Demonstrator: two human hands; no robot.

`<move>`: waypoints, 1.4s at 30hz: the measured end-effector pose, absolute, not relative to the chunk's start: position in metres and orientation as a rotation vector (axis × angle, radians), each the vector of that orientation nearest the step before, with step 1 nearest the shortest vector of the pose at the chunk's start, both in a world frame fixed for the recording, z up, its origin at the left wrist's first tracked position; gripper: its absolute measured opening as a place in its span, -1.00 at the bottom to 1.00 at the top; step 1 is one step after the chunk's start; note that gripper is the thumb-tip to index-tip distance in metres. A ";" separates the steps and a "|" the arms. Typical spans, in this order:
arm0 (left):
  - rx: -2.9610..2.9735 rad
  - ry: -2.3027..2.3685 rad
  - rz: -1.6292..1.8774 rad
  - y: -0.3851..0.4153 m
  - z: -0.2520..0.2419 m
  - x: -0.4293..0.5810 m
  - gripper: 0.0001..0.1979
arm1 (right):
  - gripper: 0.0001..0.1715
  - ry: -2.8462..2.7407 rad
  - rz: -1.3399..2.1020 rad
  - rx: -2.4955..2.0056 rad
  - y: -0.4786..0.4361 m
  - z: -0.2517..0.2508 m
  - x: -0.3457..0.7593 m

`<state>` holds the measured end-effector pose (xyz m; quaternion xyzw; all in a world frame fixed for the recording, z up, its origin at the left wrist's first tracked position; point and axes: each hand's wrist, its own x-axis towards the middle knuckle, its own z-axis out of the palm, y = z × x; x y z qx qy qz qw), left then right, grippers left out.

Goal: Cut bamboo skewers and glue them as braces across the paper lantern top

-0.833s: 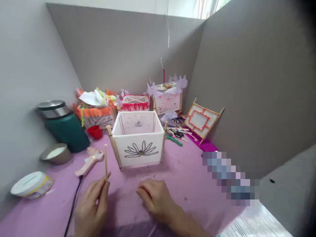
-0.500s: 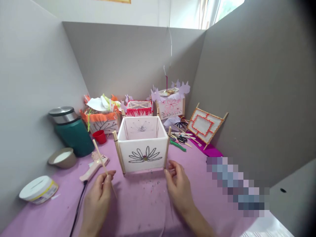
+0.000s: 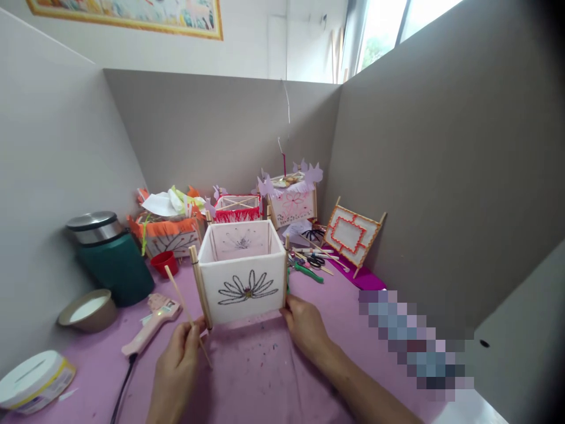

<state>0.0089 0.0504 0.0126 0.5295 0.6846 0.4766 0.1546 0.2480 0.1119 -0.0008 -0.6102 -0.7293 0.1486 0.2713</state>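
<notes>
White, thin-walled and open at the top, a square box (image 3: 238,315) with a dark, many-petalled flower on its front sits between the person's hands, though whether its base is fully down cannot be told. It looks light, with stiff pale wooden posts (image 3: 202,288) at its corners and sides that would probably dent or come loose if squeezed; the posts' feet seem the safest hold. At the box's right front corner the right hand (image 3: 308,325) has its grip pinched about the post's foot. Beside the left front corner, the left hand (image 3: 177,356) has its grip closed on a thin, pale wooden stick (image 3: 175,285), fingertips seemingly brushing the post; that stick looks rigid, nearly weightless and easily snapped. Beneath the box, a mauve cloth with dark specks covers the desk (image 3: 265,383). Left of the box lie a pink plastic glue gun (image 3: 150,333) and, farther back, a red cup (image 3: 164,264) and a dark green flask (image 3: 112,268); right of it are black-handled scissors (image 3: 316,261). Behind the box rises a plain grey partition (image 3: 212,129), with a bright window (image 3: 382,29) above and to the right.
</notes>
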 end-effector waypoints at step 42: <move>1.572 2.767 1.406 -0.105 -0.009 -0.085 -0.82 | -0.69 -2.258 0.084 -1.161 0.025 -0.035 0.254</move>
